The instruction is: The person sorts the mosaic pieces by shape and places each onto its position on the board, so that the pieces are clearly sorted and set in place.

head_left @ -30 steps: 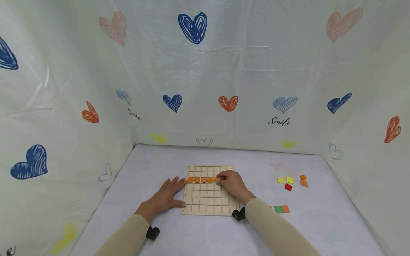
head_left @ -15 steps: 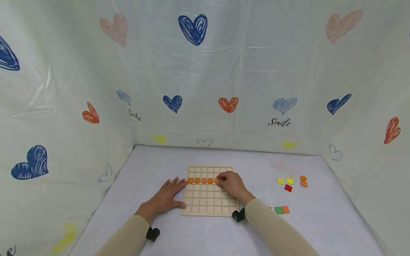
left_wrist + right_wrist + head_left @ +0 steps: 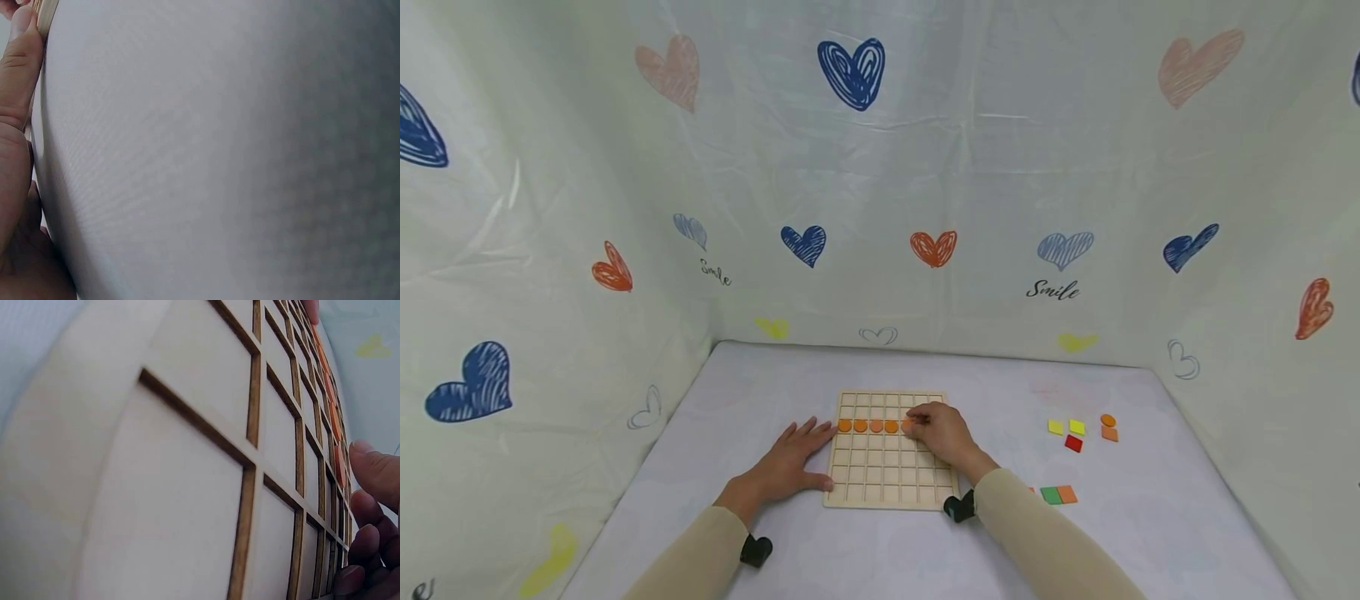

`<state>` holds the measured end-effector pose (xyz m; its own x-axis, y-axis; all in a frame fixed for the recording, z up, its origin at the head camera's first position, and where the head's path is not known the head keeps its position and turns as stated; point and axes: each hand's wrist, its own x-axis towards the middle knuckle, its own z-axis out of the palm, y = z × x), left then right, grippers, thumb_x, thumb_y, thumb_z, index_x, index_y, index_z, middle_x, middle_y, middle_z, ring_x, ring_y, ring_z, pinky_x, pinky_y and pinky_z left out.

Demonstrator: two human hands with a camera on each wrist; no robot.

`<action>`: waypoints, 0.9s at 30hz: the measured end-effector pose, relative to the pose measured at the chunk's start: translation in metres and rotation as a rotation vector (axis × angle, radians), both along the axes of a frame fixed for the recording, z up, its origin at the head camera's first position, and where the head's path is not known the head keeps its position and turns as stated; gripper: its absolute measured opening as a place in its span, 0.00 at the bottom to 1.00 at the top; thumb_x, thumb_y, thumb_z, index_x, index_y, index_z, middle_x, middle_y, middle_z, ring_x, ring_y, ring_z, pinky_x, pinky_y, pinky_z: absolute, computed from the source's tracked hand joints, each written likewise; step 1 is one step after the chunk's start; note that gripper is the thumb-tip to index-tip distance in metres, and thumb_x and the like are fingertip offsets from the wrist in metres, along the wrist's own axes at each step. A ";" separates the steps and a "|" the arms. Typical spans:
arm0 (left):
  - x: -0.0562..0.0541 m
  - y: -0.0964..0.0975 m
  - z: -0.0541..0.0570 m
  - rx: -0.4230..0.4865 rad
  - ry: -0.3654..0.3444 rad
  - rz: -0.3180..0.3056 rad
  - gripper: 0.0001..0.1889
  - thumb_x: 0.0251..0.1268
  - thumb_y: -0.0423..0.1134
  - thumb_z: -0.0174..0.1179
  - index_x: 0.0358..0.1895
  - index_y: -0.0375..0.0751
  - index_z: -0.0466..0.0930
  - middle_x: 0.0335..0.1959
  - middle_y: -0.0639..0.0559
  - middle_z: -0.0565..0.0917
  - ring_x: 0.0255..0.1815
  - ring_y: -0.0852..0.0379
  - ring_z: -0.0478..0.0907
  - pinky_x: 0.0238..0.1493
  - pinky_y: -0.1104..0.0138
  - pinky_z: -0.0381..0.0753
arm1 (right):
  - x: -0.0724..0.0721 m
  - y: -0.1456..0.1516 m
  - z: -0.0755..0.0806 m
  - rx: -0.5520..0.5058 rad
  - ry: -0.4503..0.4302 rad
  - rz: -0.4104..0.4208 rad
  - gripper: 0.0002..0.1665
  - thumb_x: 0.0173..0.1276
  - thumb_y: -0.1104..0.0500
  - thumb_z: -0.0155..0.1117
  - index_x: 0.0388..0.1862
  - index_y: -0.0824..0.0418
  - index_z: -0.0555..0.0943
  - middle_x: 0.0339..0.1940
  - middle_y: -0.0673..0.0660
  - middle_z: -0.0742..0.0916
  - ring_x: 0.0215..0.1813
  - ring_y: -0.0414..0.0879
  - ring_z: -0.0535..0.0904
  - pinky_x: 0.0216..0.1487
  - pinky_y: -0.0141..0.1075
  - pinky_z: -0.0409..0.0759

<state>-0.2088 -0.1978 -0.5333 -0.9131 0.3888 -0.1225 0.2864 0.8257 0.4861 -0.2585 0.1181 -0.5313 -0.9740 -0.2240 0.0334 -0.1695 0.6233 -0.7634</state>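
A light wooden grid board (image 3: 891, 477) lies on the table, with a row of orange discs (image 3: 861, 426) across its upper part. My left hand (image 3: 786, 463) rests at the board's left side, fingers spread and thumb (image 3: 20, 62) touching the edge. Over the board, my right hand (image 3: 946, 433) has curled fingers and its thumb at the rightmost orange disc (image 3: 339, 465), pinching it in its square. That disc is partly covered by the fingers in the head view. Most squares nearer the front hold nothing.
To the right lie two yellow squares (image 3: 1077, 427), a red square (image 3: 1073, 443), an orange disc (image 3: 1108, 421) and an orange square (image 3: 1109, 434). Nearer are a green square (image 3: 1051, 496) and another orange square (image 3: 1067, 494); the right sleeve (image 3: 1037, 533) partly hides one more piece.
The whole head view has shifted slightly downward. Both hands, the board and the discs keep their places relative to one another.
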 end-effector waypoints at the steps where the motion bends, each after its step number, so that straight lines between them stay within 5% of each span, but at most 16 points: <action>1: 0.000 0.000 0.000 0.001 0.001 -0.001 0.52 0.54 0.61 0.77 0.82 0.48 0.65 0.84 0.48 0.66 0.88 0.41 0.50 0.88 0.43 0.43 | 0.000 0.000 0.000 -0.003 -0.005 -0.004 0.15 0.69 0.55 0.76 0.54 0.57 0.91 0.42 0.49 0.89 0.45 0.42 0.83 0.53 0.44 0.86; 20: 0.000 -0.001 -0.001 -0.019 0.001 -0.005 0.52 0.55 0.61 0.77 0.82 0.49 0.65 0.84 0.49 0.65 0.88 0.42 0.50 0.89 0.44 0.43 | -0.001 0.018 0.014 -0.173 0.011 -0.057 0.19 0.73 0.58 0.73 0.60 0.61 0.87 0.41 0.51 0.86 0.39 0.45 0.74 0.35 0.32 0.75; 27: 0.000 0.000 0.001 -0.022 -0.003 -0.008 0.52 0.55 0.61 0.76 0.82 0.48 0.64 0.84 0.48 0.65 0.88 0.41 0.50 0.88 0.43 0.42 | 0.001 0.039 0.027 -0.161 0.070 -0.111 0.19 0.72 0.58 0.74 0.58 0.63 0.88 0.40 0.53 0.86 0.41 0.46 0.74 0.39 0.32 0.74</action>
